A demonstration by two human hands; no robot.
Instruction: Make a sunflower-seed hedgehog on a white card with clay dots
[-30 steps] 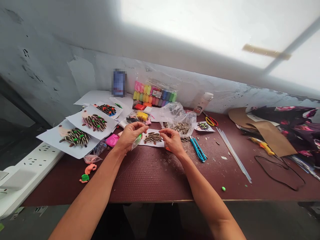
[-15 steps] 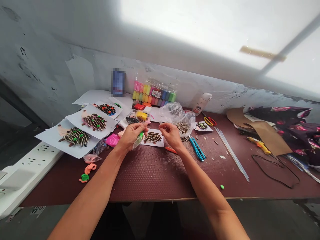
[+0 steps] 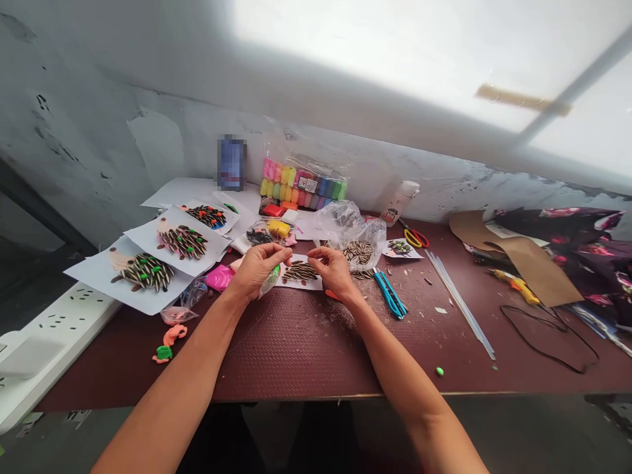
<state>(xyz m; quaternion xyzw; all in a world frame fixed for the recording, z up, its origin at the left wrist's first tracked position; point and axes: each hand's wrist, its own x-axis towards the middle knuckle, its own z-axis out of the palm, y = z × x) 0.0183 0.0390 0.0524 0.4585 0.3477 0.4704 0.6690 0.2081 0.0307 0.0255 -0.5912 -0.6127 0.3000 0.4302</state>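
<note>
My left hand is closed around a small clear bag of green modelling clay, thumb and forefinger pinched together at its top. Close by on the right, my right hand has its thumb and fingertips pressed together; whatever is between them is too small to make out. Between and just beyond the hands lies a white card bearing a hedgehog shape of striped sunflower seeds. An orange object shows partly beneath my right hand. Behind that hand, an opened plastic bag holds loose sunflower seeds.
Seed hedgehog pictures lie at left above a white power strip. Blue-handled pliers, red-and-yellow scissors, glue sticks and a glue gun with its cord lie right. Packed coloured clay and a white bottle stand behind.
My right hand has shifted slightly left and nearer the left hand, covering more of the orange object. The left hand keeps hold of the green clay bag.
</note>
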